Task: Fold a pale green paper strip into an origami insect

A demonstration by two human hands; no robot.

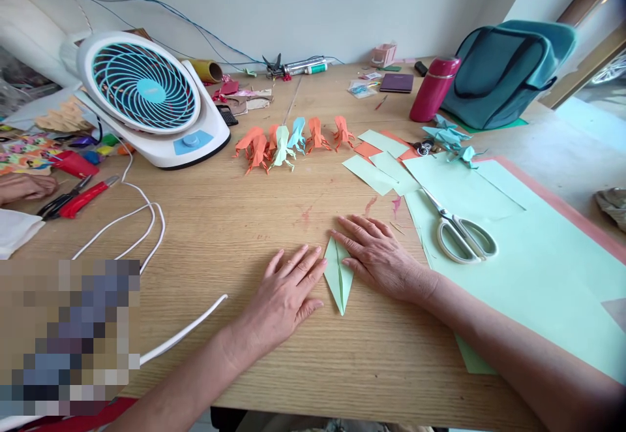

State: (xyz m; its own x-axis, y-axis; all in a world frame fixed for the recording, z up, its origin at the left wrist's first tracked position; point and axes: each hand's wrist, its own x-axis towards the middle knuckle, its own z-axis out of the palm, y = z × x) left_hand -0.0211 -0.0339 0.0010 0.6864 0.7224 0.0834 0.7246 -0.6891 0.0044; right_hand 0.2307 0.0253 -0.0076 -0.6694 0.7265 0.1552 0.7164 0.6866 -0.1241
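Observation:
A light green folded paper (339, 282), kite-shaped with a crease line down its middle, lies on the wooden table, its point toward me. My left hand (288, 288) rests flat on the table, fingertips at the paper's left edge. On the other side my right hand (379, 252) lies with fingers stretched over the paper's upper right part, covering some of it. Both hands are open. White-handled scissors (464, 239) lie to the right on large light green sheets (533, 275). Smaller cut green pieces (369, 174) are spread beyond my right hand.
Folded paper figures (281, 148) stand in a row farther back. A fan (147, 92) with a white cable occupies the left. A pink bottle (434, 89) and a teal bag (503, 76) stand back right. At the left edge, another person's hand (27, 187) is near red-handled cutters (85, 198).

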